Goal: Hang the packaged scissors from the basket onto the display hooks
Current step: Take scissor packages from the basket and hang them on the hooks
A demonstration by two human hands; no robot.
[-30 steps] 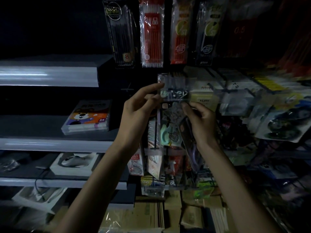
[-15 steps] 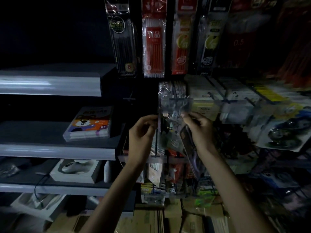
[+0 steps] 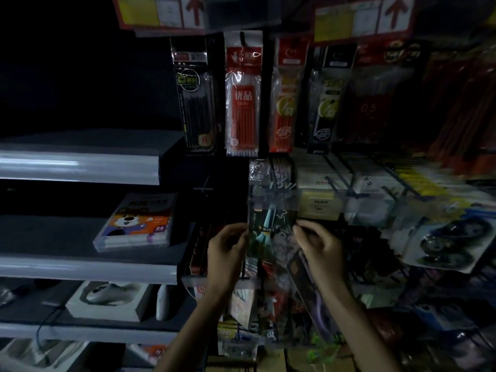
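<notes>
Stationery shop — pen packs [image 3: 243, 100] on hooks, price tags [image 3: 161, 12], stocked shelves [image 3: 80, 167].

Materials check: mostly glossy plastic.
I saw shiny clear film on the scissors pack [image 3: 268, 234], crinkly cellophane on the pen packs [image 3: 243, 108], and a smooth semi-gloss shelf edge [image 3: 80, 167].

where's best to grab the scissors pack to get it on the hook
By its two side edges, mid-height, one hand from each side, as the left hand and right hand pinch it now. The scissors pack is flat and upright, and its upper part sits behind the clear label strip, so leave that free.
</notes>
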